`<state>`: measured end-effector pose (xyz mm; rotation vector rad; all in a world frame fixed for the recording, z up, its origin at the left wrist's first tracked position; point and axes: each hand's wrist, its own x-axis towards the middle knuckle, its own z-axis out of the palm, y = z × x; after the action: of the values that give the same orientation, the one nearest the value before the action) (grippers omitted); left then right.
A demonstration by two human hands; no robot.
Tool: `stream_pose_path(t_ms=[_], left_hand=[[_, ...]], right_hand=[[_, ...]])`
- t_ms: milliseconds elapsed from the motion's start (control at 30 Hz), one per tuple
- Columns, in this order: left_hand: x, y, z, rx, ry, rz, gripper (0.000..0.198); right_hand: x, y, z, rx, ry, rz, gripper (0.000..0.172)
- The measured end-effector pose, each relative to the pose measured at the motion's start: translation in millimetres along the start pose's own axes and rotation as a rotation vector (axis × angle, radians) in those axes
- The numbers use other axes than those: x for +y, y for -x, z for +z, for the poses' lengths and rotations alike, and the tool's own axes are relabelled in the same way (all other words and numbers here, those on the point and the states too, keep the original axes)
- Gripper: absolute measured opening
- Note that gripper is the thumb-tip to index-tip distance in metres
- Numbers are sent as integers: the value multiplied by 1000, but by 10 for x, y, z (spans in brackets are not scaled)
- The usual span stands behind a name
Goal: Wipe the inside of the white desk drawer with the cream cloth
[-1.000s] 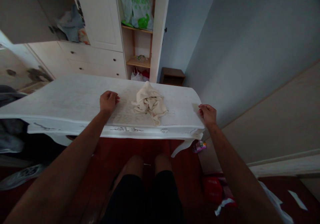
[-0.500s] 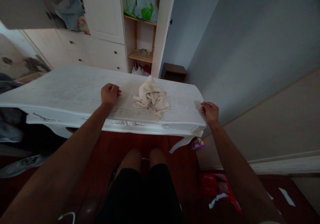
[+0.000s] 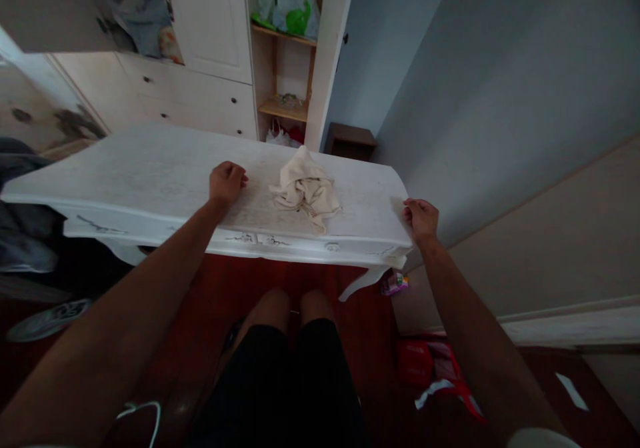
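A crumpled cream cloth (image 3: 307, 185) lies in a heap on the white table (image 3: 145, 168), its lower corner near the front edge. To the left of the cloth is my left hand (image 3: 227, 183), fingers curled in, with nothing visible in them. It is over the tabletop and apart from the cloth; whether it rests on the surface I cannot tell. My right hand (image 3: 421, 218) is at the table's right end, fingers curled too, and no object shows in it.
Behind the table stands a white cabinet (image 3: 210, 35) with drawers and open shelves holding plastic bags (image 3: 295, 5). A small brown box-shaped unit (image 3: 351, 135) sits by the grey wall (image 3: 500, 81). On the red floor at right lies a red bag (image 3: 415, 363).
The view has shifted slightly, so the table and cloth appear a little higher. My left hand's fingers look more curled. The cloth keeps its shape, and my right hand stays at the table's right end.
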<state>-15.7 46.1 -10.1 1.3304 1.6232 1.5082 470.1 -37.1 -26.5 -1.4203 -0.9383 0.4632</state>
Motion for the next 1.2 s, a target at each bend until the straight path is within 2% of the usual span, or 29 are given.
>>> stream_pose_path(t_ms=[433, 733, 1200], left_hand=[[1, 43, -4, 21, -78, 36, 10], [-66, -8, 5, 46, -93, 34, 11], [-44, -6, 9, 53, -125, 60, 11]], right_hand=[[16, -13, 18, 5, 66, 2, 15], [53, -50, 12, -10, 82, -7, 16], [22, -36, 17, 2, 92, 16, 15]])
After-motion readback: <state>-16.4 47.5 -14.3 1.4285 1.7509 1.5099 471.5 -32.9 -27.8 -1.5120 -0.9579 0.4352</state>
